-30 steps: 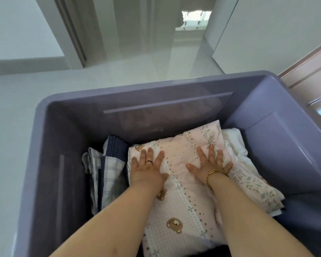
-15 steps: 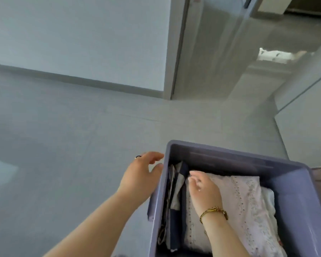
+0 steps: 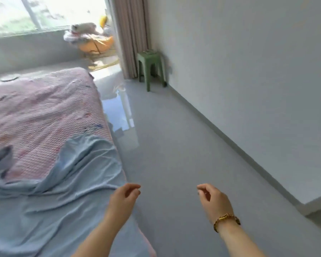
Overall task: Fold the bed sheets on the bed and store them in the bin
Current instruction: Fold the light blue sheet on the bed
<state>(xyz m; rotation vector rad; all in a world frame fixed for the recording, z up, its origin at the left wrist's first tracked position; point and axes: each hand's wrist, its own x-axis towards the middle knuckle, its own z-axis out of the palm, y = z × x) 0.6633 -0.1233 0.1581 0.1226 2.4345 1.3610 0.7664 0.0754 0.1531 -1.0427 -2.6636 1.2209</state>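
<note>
One bed (image 3: 44,112) in a pink textured cover is lying on your left. One light blue sheet (image 3: 63,201) is sprawling rumpled and unfolded across its near end. One green stool (image 3: 151,68) is standing by the far wall, beside one curtain (image 3: 132,34). Your two hands are holding nothing. Your left hand (image 3: 123,199) is hovering just beside the sheet's edge with its fingers loosely curled. Your right hand (image 3: 214,201) is hovering over the floor with its fingers relaxed too, and is wearing one bracelet (image 3: 226,220).

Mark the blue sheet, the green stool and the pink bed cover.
blue sheet (image 3: 63,210): head view, on its rumpled middle.
green stool (image 3: 150,59): head view, on the front edge of its seat.
pink bed cover (image 3: 41,112): head view, on its bare middle.
</note>
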